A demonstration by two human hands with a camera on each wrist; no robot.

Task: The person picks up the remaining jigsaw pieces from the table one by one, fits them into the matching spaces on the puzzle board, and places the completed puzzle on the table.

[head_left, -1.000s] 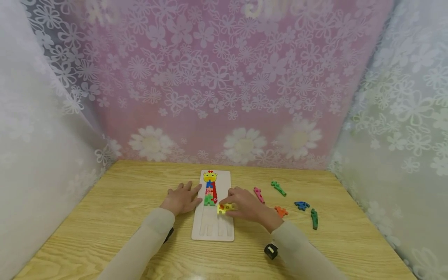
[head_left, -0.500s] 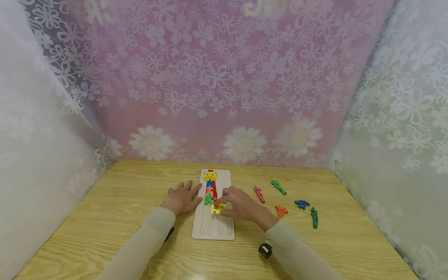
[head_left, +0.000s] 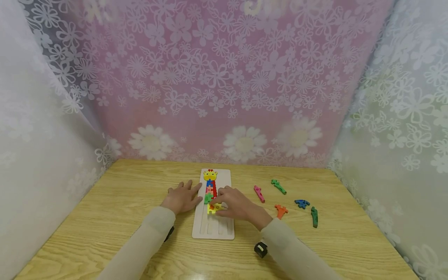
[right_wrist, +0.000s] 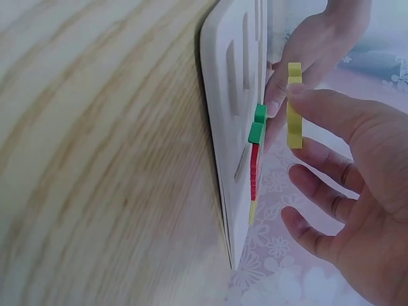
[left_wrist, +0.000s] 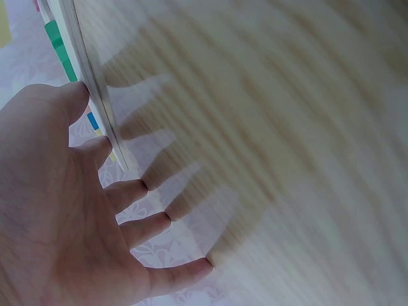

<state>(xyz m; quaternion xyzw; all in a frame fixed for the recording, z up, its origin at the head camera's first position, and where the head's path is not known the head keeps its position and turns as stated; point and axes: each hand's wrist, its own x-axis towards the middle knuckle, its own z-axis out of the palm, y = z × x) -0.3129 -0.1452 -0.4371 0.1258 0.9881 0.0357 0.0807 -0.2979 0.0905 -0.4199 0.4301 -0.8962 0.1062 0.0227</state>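
1. The right hand point(head_left: 238, 204) held a yellow piece point(head_left: 212, 209) in a pinching grip, just above the board point(head_left: 224, 178).
2. The left hand point(head_left: 179, 198), its grip spread wide, touched the board's left edge.
3. Five loose pieces point(head_left: 279, 187) lay on the counter point(head_left: 105, 217), right of the board.

Head view facing forward and down, close wrist views, shared board point(head_left: 224, 181)

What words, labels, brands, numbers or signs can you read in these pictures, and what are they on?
No text is readable.
Pink flower-patterned fabric backdrop: pale letter-like shapes along the top, cut off and blurred, unreadable.
Yellow jigsaw piece in the right hand: small markings, too small to read.
Small black boxy device beside the cream right sleeve: pale patch, too small to read.
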